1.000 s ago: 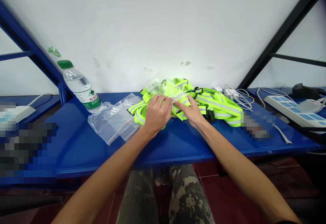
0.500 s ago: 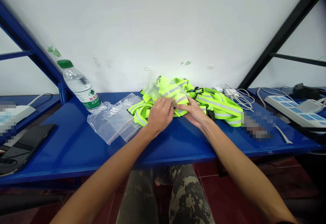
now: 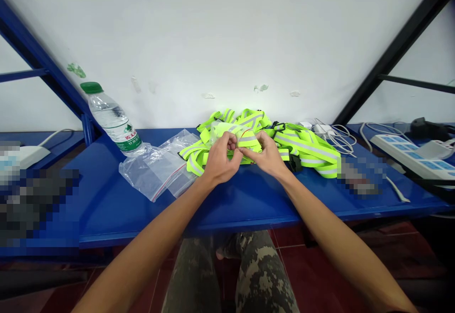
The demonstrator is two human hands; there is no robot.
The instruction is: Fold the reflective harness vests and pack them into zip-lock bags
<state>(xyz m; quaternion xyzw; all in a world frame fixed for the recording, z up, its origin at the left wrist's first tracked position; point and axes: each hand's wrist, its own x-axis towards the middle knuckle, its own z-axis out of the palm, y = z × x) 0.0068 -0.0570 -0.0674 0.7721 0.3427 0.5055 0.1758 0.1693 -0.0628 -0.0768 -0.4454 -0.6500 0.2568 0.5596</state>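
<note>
A clear zip bag [image 3: 229, 128] with a red line at its mouth lies around a folded neon-yellow reflective strap [image 3: 248, 141]. My left hand [image 3: 223, 159] has its fingers curled and pinched at the bag's near edge. From the other side, my right hand [image 3: 269, 155] grips the bag and strap, thumb in front, its tip close to the left fingertips. Behind and beside the hands spreads a pile of the same yellow straps with grey stripes [image 3: 309, 149] and black buckles [image 3: 294, 162]. The fingers hide part of the bag's mouth.
Flat clear zip bags [image 3: 156, 168] lie left of the pile, beside a green-capped water bottle [image 3: 113, 118]. White cables [image 3: 337, 137] and a power strip [image 3: 412, 156] are at the right. The blue table [image 3: 249, 204] meets a white wall behind.
The bag, standing up above the strap before, now lies lower with its red line near my fingertips. My left fingers have curled up, and my right hand has shifted its grip.
</note>
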